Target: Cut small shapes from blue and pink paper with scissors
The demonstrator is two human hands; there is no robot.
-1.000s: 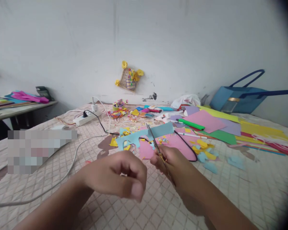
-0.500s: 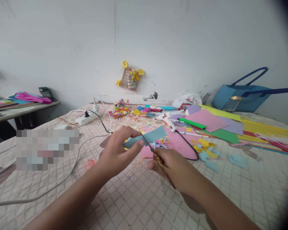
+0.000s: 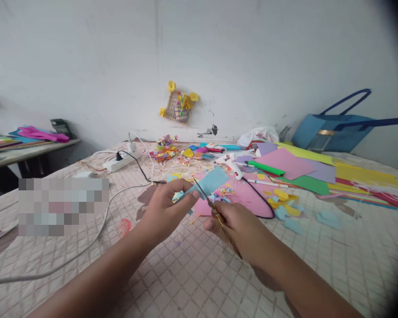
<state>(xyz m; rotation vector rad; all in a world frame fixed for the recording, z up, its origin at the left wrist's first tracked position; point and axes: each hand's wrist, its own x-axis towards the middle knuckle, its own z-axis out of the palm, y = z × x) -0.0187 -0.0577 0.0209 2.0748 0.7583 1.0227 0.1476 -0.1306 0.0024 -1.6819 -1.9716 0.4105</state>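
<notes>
Pinched between the thumb and fingers of my left hand (image 3: pixel 170 210) is a strip of light blue paper (image 3: pixel 215 179), its wide end pointing away to the right. My right hand (image 3: pixel 237 223) grips a pair of gold-handled scissors (image 3: pixel 219 216). The scissor blades lie across the blue paper, just beside my left thumb. Whether they have cut into it I cannot tell. Beyond the hands lies a pink sheet (image 3: pixel 248 198) strewn with small paper scraps (image 3: pixel 227 191).
A white glue gun (image 3: pixel 232 165) with a black cord lies behind the hands. A green marker (image 3: pixel 265 168) and coloured paper sheets (image 3: pixel 287 164) are at the right, with a blue bag (image 3: pixel 334 128) behind. A power strip (image 3: pixel 121 162) and cables (image 3: pixel 101 229) lie left.
The light blue paper has tilted, its far end now higher and showing more of its face. My hands and the scissors stay in nearly the same place.
</notes>
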